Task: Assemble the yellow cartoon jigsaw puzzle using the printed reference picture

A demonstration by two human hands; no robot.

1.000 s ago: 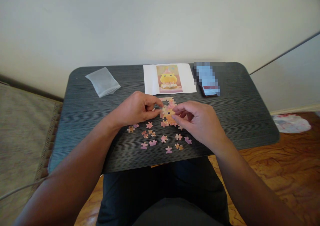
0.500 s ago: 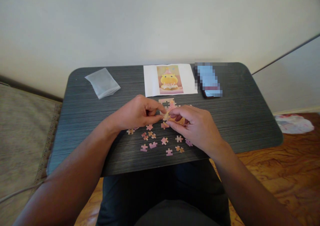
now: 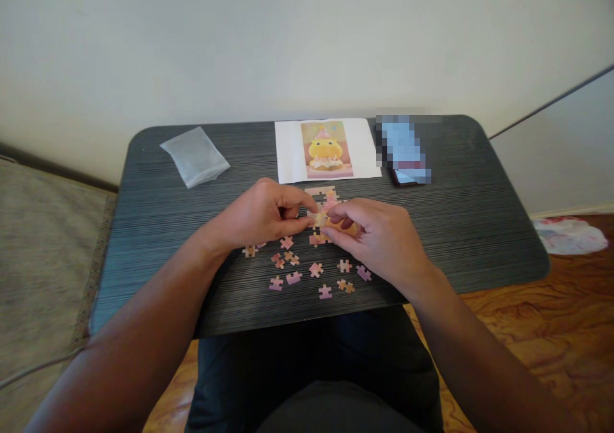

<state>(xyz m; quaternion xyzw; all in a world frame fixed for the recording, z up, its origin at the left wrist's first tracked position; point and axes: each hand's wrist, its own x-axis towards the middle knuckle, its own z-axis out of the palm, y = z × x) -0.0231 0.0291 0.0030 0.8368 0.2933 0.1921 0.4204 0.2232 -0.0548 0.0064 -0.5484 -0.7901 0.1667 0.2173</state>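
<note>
Over ten loose puzzle pieces (image 3: 316,269), one sheet (image 3: 327,149), one phone (image 3: 405,151), one pouch (image 3: 196,157), one table (image 3: 484,235)

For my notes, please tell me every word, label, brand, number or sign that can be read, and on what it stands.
None can be read.
Puzzle pieces: no readable text.
Printed sheet: marks on the pictured cake, too small to read.
Phone: screen pixelated, unreadable.
Crumpled white item: reddish marks, too blurred.

Puzzle pieces (image 3: 316,270) are pink and orange, the table (image 3: 470,228) dark-streaked.
</note>
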